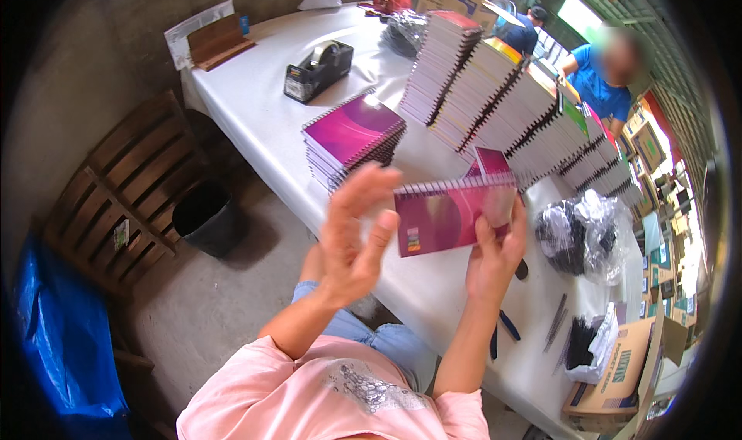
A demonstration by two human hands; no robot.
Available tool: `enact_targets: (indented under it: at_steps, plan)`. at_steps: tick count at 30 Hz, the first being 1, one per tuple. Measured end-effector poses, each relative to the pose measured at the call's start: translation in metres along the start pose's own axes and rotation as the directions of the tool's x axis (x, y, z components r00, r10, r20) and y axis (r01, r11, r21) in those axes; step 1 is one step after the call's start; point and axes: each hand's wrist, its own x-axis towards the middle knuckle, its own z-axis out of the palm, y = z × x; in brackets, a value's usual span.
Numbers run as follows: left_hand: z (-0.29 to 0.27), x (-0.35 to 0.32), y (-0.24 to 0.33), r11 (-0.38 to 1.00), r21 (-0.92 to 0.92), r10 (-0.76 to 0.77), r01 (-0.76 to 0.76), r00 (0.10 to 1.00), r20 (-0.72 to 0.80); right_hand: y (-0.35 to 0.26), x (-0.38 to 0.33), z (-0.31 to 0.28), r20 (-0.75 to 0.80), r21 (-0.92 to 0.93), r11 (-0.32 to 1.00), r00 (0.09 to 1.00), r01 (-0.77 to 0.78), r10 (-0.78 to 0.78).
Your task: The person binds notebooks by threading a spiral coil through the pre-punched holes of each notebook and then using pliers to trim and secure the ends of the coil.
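A purple spiral notebook (439,222) is held up over the table's near edge, its coil along the upper side. My right hand (501,247) grips its right end, thumb on the cover. My left hand (358,235) is raised beside the notebook's left end, fingers apart and slightly blurred, holding nothing. Beyond my left hand stands a stack of purple spiral notebooks (352,131). Another purple notebook (491,162) shows partly behind the held one. Pliers with dark blue handles (504,328) lie near my right forearm.
Tall stacks of spiral-bound notebooks (495,92) line the far side of the white-covered table (259,76). A tape dispenser (318,73) sits left of them. At right are bagged black coils (580,235) and a cardboard box (618,366). A black bucket (209,216) and wooden bench stand left; people work beyond.
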Motion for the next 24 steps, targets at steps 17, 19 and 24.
enact_targets:
  at_steps: [17, 19, 24]
  plan:
    - [-0.064, 0.081, -0.105, 0.952, 0.087, -0.215, 0.293, 0.845, -0.490, 0.095, 0.101, 0.115, 0.357, -0.802, 0.537, 0.931, 0.262, 0.078]
    - [-0.060, 0.081, -0.103, 0.944, 0.063, -0.254, 0.325, 0.833, -0.492, 0.106, 0.098, 0.114, 0.350, -0.659, 0.736, 0.930, 0.159, 0.112]
    - [-0.060, 0.076, -0.116, 0.991, 0.136, 0.052, 0.004, 0.911, -0.409, 0.118, 0.080, 0.129, 0.191, -0.441, 0.874, 0.973, 0.205, -0.132]
